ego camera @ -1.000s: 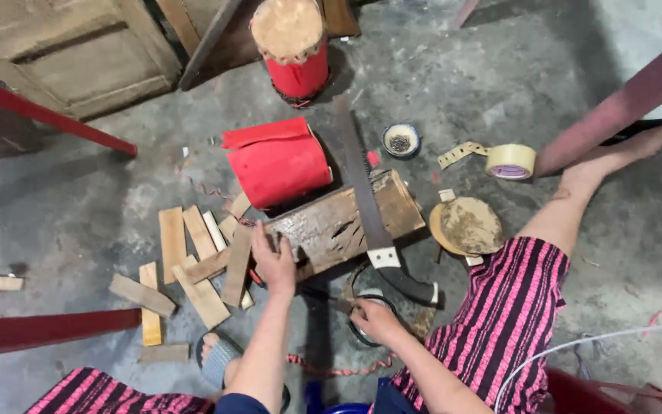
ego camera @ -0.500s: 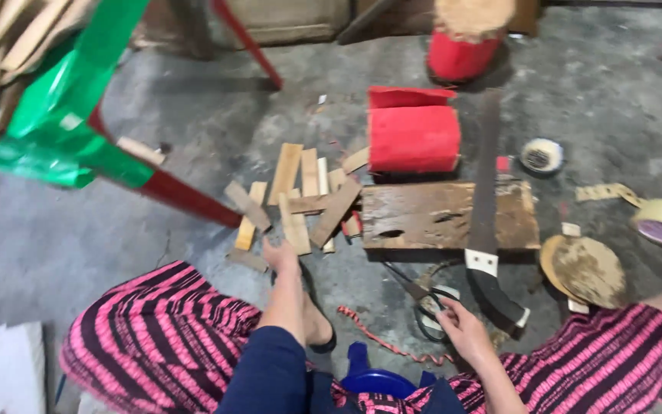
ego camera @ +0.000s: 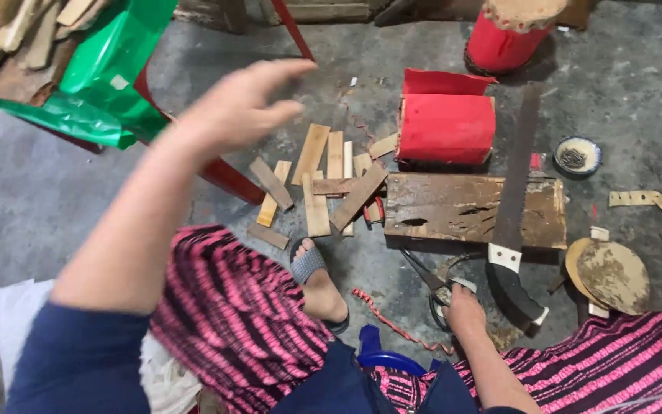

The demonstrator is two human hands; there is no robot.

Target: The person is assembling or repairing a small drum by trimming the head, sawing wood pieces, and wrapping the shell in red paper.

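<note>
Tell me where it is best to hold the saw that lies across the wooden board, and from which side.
Probably grip the saw by its black handle, the end nearest the person, coming from above. The long blade lies flat across the wooden board; the handle overhangs it, free.

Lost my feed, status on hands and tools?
Left hand raised, open, empty. Right hand down on scissors. Saw lies across board beside them.

Red box-shaped package, flap raised, on the floor just behind the worn board. Green plastic bag, crumpled, upper left. No labels, signs or screens visible.
</note>
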